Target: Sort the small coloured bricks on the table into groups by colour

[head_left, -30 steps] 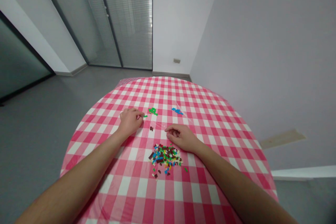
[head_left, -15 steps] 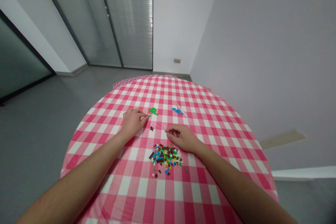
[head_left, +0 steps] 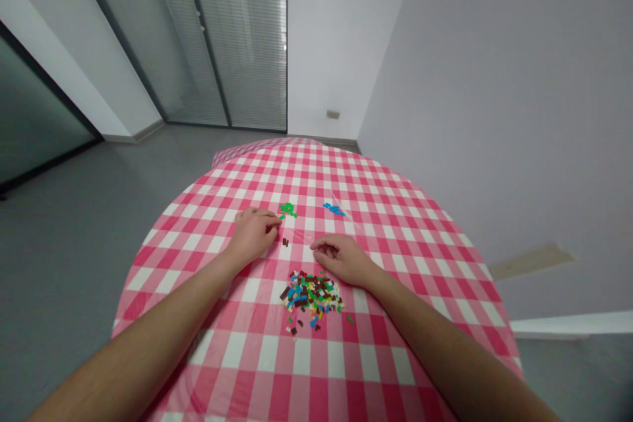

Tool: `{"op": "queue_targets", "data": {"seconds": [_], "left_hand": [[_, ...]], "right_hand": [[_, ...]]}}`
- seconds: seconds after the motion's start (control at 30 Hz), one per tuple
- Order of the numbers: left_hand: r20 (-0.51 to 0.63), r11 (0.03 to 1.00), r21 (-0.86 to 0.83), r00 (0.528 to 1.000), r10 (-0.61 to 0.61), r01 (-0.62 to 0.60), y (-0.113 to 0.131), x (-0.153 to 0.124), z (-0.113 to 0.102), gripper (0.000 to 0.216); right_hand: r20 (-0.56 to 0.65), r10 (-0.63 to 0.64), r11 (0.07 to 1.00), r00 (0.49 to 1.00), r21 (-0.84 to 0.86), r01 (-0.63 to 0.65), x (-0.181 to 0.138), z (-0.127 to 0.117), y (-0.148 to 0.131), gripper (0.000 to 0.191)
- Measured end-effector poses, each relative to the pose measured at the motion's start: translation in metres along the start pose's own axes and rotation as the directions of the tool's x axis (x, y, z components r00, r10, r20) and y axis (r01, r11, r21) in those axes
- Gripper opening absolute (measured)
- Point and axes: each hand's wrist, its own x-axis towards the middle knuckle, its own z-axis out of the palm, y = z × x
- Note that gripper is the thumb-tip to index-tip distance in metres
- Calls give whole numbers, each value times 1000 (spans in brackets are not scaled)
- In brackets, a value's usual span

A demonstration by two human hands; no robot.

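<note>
A heap of small mixed-colour bricks (head_left: pixel 310 297) lies on the round table with a pink-and-white checked cloth (head_left: pixel 405 237). My left hand (head_left: pixel 253 232) rests on the cloth with fingers curled, its fingertips right beside a small group of green bricks (head_left: pixel 287 210). I cannot make out anything in its fingers. My right hand (head_left: pixel 343 257) lies loosely curled just behind the heap, fingertips pointing left. A little group of blue bricks (head_left: pixel 334 210) sits farther back, and a dark brown brick (head_left: pixel 285 242) lies between my hands.
A single green brick (head_left: pixel 350 320) lies right of the heap, and a few dark ones (head_left: pixel 293 330) at its front. Beyond the table are a grey floor, glass doors with blinds (head_left: pixel 222 39) and white walls.
My left hand has slid slightly to the right, bringing a loose green brick up to the green group. My right hand has stayed where it was.
</note>
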Motion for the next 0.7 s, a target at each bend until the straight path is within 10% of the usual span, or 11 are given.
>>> {"op": "queue_targets", "data": {"seconds": [0.7], "left_hand": [[19,995,-7,995,95,-95,-4,3,9,35]], "right_hand": [[6,-66,997,998,-42,67,1,-2,-2,16]]}}
